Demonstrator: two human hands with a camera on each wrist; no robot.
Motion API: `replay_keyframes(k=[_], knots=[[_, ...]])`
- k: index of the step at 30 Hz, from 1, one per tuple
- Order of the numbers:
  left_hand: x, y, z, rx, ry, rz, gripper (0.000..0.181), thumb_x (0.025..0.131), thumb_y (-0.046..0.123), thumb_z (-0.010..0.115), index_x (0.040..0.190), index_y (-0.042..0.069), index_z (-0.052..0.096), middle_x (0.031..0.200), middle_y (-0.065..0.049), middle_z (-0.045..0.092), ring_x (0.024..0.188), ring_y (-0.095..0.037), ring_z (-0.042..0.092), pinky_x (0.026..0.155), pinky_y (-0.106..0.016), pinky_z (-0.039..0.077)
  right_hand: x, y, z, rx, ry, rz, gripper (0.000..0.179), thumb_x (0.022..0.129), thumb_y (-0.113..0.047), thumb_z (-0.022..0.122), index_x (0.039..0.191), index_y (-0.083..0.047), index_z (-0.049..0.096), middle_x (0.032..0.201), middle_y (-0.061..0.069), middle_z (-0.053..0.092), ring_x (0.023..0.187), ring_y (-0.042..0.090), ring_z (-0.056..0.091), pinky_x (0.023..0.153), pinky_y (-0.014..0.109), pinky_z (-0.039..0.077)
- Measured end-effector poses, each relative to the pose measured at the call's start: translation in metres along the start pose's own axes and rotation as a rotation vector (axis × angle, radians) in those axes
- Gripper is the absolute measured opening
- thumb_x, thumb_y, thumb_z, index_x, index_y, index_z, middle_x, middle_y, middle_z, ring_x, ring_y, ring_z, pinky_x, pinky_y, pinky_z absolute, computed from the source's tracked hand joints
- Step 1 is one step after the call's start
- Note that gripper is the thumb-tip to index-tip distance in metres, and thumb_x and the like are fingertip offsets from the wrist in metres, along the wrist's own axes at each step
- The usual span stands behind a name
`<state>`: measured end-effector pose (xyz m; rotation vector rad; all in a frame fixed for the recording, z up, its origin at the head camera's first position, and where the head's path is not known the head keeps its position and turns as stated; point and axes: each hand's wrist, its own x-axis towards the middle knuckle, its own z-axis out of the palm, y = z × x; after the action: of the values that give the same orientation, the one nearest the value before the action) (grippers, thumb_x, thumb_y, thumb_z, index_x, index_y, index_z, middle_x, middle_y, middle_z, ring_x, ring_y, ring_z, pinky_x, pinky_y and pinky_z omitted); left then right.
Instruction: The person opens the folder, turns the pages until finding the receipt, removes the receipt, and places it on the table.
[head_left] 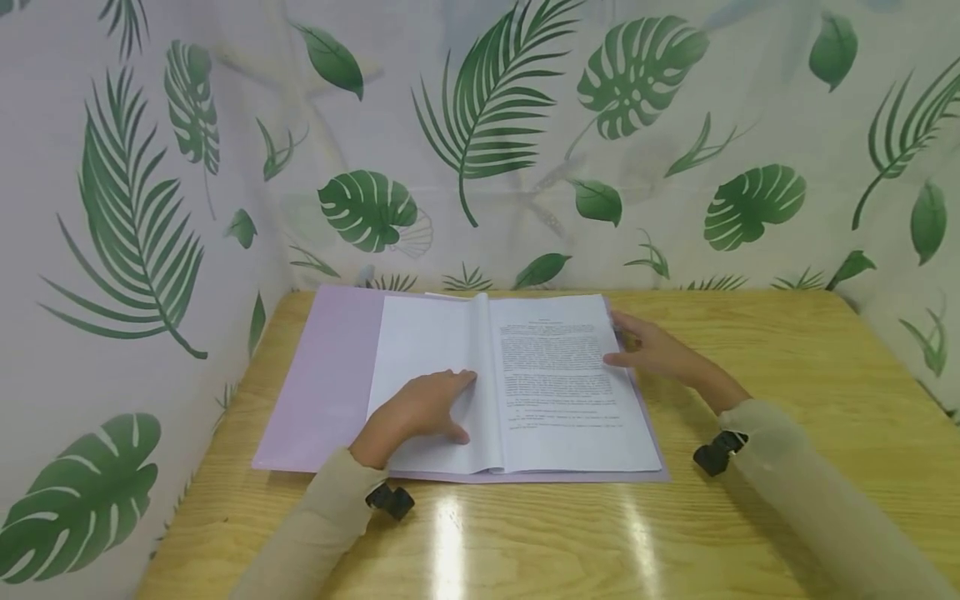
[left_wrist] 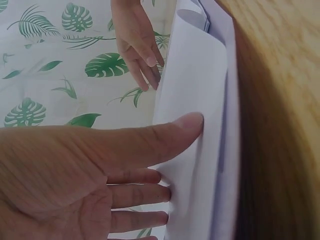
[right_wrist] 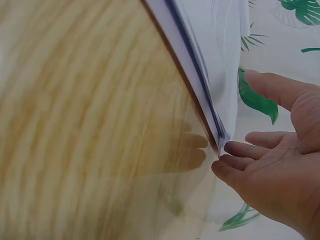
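Observation:
A lilac folder (head_left: 330,367) lies spread on the table with a stack of white sheets inside. The right-hand page (head_left: 558,446) carries printed text; the turned page (head_left: 427,333) on the left shows blank. My left hand (head_left: 423,408) rests on that blank page near the fold, its fingers straight and thumb apart, as the left wrist view also shows. At the right edge of the stack is my right hand (head_left: 652,346), fingers extended, with fingertips (right_wrist: 232,162) touching the edge of the sheets and the thumb lifted away in the right wrist view.
The folder lies on a glossy wood-grain table (head_left: 540,542), close to its back edge. Behind and to the left hangs a white cloth (head_left: 517,225) printed with green leaves. Each sleeved wrist wears a small black camera (head_left: 720,452).

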<state>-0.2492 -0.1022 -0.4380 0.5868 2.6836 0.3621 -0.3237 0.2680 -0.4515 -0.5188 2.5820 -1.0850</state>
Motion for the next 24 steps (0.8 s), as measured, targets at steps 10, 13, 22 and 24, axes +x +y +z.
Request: replay_keyframes(k=[10,13,22,24], knots=[[0.0001,-0.0018,0.0007,0.008,0.007,0.027,0.099,0.079,0.032,0.089,0.158,0.006,0.035,0.162,-0.012,0.041,0.151,-0.031,0.039,0.125,-0.045,0.032,0.0018,-0.0007,0.0037,-0.062,-0.017,0.040,0.093,0.097,-0.025,0.071,0.159,0.010,0.010,0.167,0.031,0.008,0.155,0.051,0.006,0.125,0.065,0.011],[-0.0014,-0.0010,0.0001,-0.002,0.008,0.031,0.098,0.078,0.030,0.090,0.157,0.005,0.037,0.163,-0.012,0.039,0.151,-0.031,0.037,0.125,-0.045,0.031,-0.0008,-0.0027,0.0040,-0.066,-0.023,0.028,0.092,0.098,-0.025,0.070,0.159,0.011,0.011,0.167,0.032,0.009,0.155,0.051,0.007,0.124,0.066,0.012],[0.0010,-0.0011,-0.0012,0.025,0.028,0.007,0.097,0.077,0.033,0.091,0.155,0.004,0.041,0.163,-0.015,0.038,0.151,-0.033,0.037,0.123,-0.049,0.034,-0.0048,-0.0049,-0.0006,0.033,0.030,-0.019,0.084,0.101,-0.022,0.066,0.160,0.006,0.014,0.165,0.031,0.023,0.152,0.050,0.023,0.122,0.064,0.025],[0.0016,-0.0013,-0.0012,0.020,0.022,0.006,0.097,0.077,0.033,0.091,0.155,0.004,0.041,0.163,-0.014,0.038,0.151,-0.033,0.037,0.123,-0.049,0.034,-0.0063,-0.0050,-0.0023,0.075,0.039,-0.020,0.084,0.101,-0.022,0.065,0.161,0.005,0.013,0.163,0.031,0.027,0.150,0.050,0.028,0.120,0.063,0.030]])
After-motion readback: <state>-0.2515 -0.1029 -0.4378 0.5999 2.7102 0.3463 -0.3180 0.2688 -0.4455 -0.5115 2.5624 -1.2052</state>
